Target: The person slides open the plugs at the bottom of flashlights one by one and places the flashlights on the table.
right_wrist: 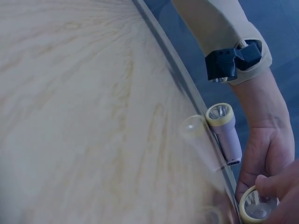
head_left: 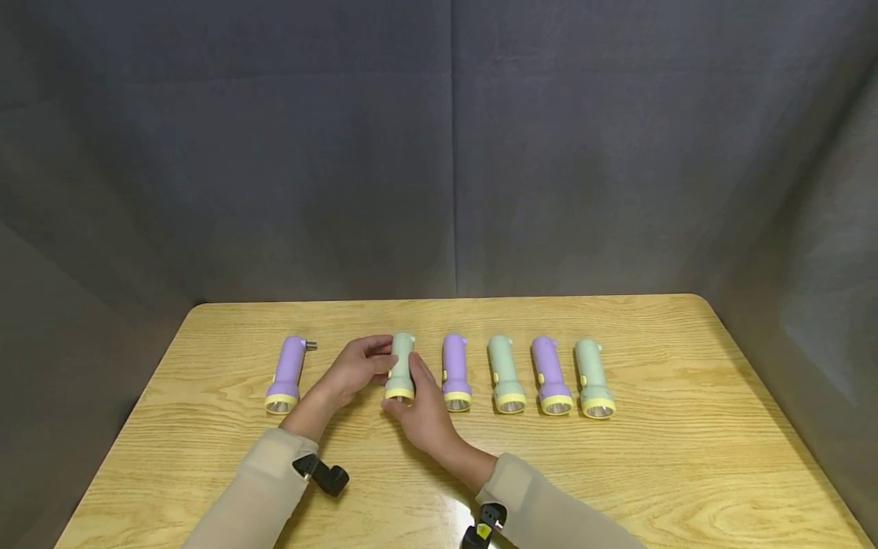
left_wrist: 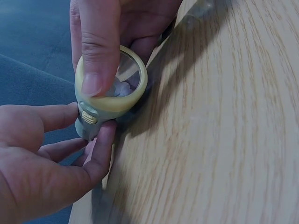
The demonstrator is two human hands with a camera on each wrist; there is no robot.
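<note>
Both hands hold one pale green flashlight [head_left: 402, 355] near the middle of the row, its yellow-rimmed lens toward me. My left hand [head_left: 355, 367] grips its body from the left; in the left wrist view the thumb and fingers [left_wrist: 103, 144] lie around it beside the yellow switch [left_wrist: 88, 117]. From the right, my right hand [head_left: 430, 415] holds the lens end, its thumb [left_wrist: 96, 60] across the yellow rim. To the left lies a purple flashlight [head_left: 291, 361] with metal plug prongs [head_left: 312, 345] sticking out from its rear end. The held flashlight's rear end shows no prongs in the head view.
Right of the hands lie a purple flashlight [head_left: 454, 357], a green one [head_left: 504, 361], another purple one [head_left: 547, 361] and another green one [head_left: 591, 366], lenses toward me. They share a wooden table [head_left: 658, 473]. Dark grey curtains [head_left: 343, 168] surround its back and sides.
</note>
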